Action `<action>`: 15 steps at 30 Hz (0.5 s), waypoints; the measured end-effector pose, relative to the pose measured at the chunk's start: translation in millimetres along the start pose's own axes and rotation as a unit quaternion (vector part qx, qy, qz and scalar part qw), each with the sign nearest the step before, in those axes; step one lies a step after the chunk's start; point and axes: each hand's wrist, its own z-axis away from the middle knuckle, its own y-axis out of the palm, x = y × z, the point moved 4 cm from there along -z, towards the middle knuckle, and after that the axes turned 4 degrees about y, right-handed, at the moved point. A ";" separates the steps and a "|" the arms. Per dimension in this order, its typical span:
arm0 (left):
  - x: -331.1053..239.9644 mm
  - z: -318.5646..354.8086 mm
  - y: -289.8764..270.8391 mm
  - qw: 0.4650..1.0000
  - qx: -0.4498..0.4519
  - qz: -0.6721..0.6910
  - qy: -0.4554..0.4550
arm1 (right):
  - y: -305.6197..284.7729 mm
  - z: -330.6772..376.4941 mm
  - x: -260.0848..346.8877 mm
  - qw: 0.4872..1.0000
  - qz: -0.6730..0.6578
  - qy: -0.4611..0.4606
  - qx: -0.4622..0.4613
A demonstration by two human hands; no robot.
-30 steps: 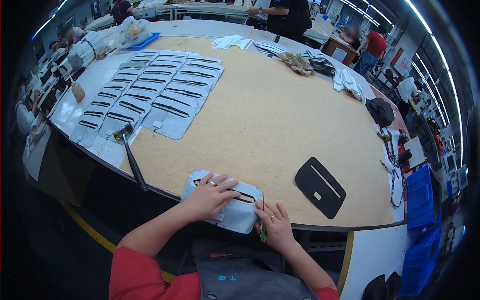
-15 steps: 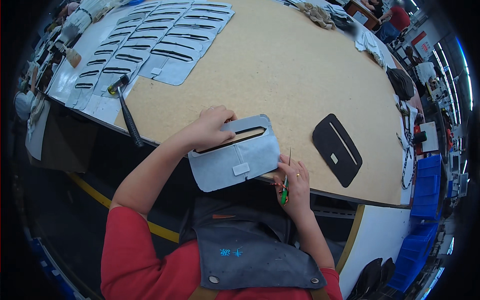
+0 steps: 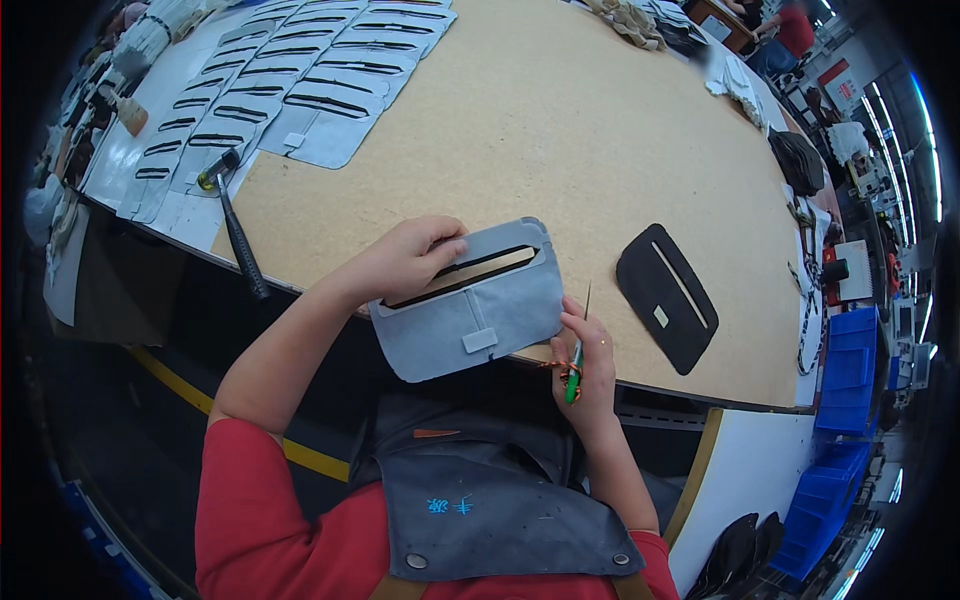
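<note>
Presently holding, over the near edge of the broad tan tabletop [image 3: 520,150], a pale-grey, round-cornered, slotted panel [image 3: 430,335]; pinching its upper left in the left hand [image 3: 405,260]; curling the right hand [image 3: 592,362], by its right edge, around a green-handled, pointed tool [image 3: 573,384].

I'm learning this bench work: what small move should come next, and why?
Probably use the left hand to bring the grey slotted panel farther over the tabletop: its lower part extends past the near edge, and the right hand has a pointed, green-handled tool close beside it, so firmer support seems sensible.
</note>
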 end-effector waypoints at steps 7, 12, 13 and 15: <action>-2.0 17.7 7.4 0.864 -0.197 0.463 -0.036 | -27.0 -2.7 -11.6 0.992 -0.081 0.023 -0.093; -7.6 58.7 28.4 0.924 0.049 0.323 -0.196 | -33.6 -8.3 -10.1 0.994 -0.081 0.041 -0.063; -11.7 63.4 31.7 0.938 0.158 0.230 -0.204 | -33.3 -11.5 -10.7 0.994 -0.078 0.037 -0.070; -24.8 54.0 34.3 0.984 0.108 0.112 -0.089 | -30.4 -13.6 -16.6 0.991 -0.108 0.050 -0.068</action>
